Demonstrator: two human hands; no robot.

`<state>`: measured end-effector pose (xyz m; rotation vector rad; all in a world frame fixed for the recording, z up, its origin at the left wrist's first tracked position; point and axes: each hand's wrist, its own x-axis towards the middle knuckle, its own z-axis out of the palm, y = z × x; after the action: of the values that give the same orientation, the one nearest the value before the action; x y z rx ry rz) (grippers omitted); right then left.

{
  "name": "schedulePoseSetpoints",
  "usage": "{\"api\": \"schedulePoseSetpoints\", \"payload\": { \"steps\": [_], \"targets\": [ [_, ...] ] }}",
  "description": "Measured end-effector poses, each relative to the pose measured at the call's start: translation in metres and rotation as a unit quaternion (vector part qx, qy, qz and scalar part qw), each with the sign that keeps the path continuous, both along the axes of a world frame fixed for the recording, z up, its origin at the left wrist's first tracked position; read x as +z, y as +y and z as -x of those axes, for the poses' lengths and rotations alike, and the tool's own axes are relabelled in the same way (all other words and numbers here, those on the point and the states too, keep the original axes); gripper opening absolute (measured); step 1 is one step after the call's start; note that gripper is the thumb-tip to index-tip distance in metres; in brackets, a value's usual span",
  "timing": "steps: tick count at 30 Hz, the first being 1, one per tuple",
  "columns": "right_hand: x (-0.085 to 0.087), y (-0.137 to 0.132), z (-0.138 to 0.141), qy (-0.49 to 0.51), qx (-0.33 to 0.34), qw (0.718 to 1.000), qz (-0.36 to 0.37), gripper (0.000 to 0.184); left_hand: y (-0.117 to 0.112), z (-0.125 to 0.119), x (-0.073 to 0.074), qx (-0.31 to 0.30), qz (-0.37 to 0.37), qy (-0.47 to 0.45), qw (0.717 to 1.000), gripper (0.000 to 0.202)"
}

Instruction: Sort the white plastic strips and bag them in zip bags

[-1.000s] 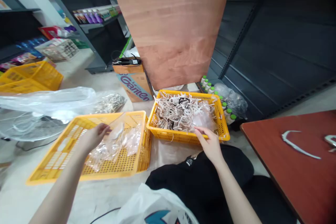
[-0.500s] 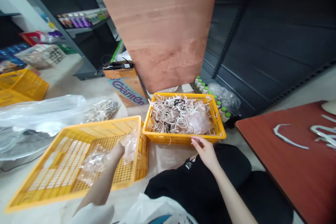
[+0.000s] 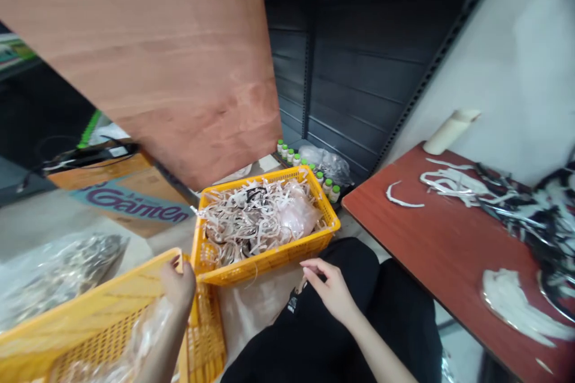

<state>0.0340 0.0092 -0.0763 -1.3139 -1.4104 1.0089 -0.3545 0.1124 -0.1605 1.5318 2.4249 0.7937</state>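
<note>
My left hand is closed on the near corner of a tilted yellow crate at lower left; clear plastic bags lie inside it. My right hand hovers over my black-clad lap just in front of a second yellow crate, fingers loosely curled with nothing seen in them. That crate is filled with pale strips and a clear bag.
A red-brown table at right carries white strips and dark tangled items. A leaning wooden board stands behind the crates. A cardboard box and small green-capped bottles sit on the floor by dark shelving.
The view has swung to the right. My left hand went from the bags to the crate's corner and the crate is now tilted. My right hand drew back from the filled crate's rim.
</note>
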Motion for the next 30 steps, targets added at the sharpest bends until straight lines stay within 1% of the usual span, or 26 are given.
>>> {"api": "schedulePoseSetpoints", "payload": {
  "steps": [1,2,4,6,8,10,11,13,14,16,18,20,21,23,26,28,30],
  "targets": [
    [0.003,-0.003,-0.001,0.004,-0.005,1.0,-0.001,0.023,0.011,-0.019,0.001,-0.022,-0.015,-0.017,0.999,0.045],
    [0.007,-0.007,-0.002,0.008,-0.01,1.0,-0.001,0.023,0.022,-0.041,0.001,-0.057,-0.028,-0.036,0.997,0.044],
    [0.015,-0.014,-0.007,0.013,-0.025,1.0,0.0,0.021,0.041,-0.091,0.003,-0.159,-0.039,-0.078,0.983,0.04],
    [0.023,-0.024,-0.015,0.015,-0.052,0.999,0.003,0.02,0.054,-0.145,0.007,-0.275,-0.031,-0.115,0.954,0.034],
    [0.03,-0.036,-0.027,0.015,-0.089,0.996,0.007,0.02,0.061,-0.197,0.014,-0.368,-0.025,-0.14,0.919,0.03],
    [0.034,-0.052,-0.041,0.015,-0.135,0.991,0.013,0.021,0.06,-0.245,0.028,-0.439,-0.029,-0.157,0.884,0.03],
    [0.035,-0.06,-0.048,0.015,-0.162,0.987,0.016,0.021,0.058,-0.267,0.037,-0.468,-0.032,-0.163,0.868,0.031],
    [0.034,-0.077,-0.063,0.013,-0.223,0.974,0.021,0.023,0.051,-0.306,0.059,-0.522,-0.048,-0.174,0.833,0.029],
    [0.032,-0.086,-0.071,0.01,-0.257,0.966,0.023,0.024,0.047,-0.324,0.072,-0.548,-0.07,-0.182,0.814,0.027],
    [0.027,-0.104,-0.087,0.005,-0.326,0.945,0.024,0.026,0.043,-0.356,0.099,-0.584,-0.114,-0.193,0.78,0.024],
    [0.024,-0.121,-0.102,0.002,-0.389,0.921,0.025,0.028,0.045,-0.388,0.124,-0.61,-0.148,-0.187,0.756,0.022],
    [0.025,-0.134,-0.117,-0.004,-0.433,0.901,0.027,0.029,0.053,-0.421,0.143,-0.647,-0.168,-0.14,0.731,0.024],
    [0.027,-0.139,-0.125,-0.009,-0.446,0.894,0.027,0.029,0.059,-0.438,0.149,-0.67,-0.177,-0.095,0.714,0.026],
    [0.035,-0.144,-0.14,-0.022,-0.46,0.888,0.023,0.029,0.07,-0.471,0.154,-0.69,-0.19,0.019,0.699,0.028],
    [0.051,-0.142,-0.161,-0.029,-0.454,0.891,0.008,0.029,0.082,-0.512,0.149,-0.692,-0.184,0.062,0.695,0.025],
    [0.062,-0.137,-0.173,-0.029,-0.441,0.897,-0.007,0.028,0.083,-0.528,0.143,-0.699,-0.185,0.076,0.687,0.019],
    [0.071,-0.131,-0.185,-0.037,-0.426,0.904,-0.024,0.027,0.081,-0.534,0.14,-0.706,-0.191,0.089,0.676,0.017]
  ]
}}
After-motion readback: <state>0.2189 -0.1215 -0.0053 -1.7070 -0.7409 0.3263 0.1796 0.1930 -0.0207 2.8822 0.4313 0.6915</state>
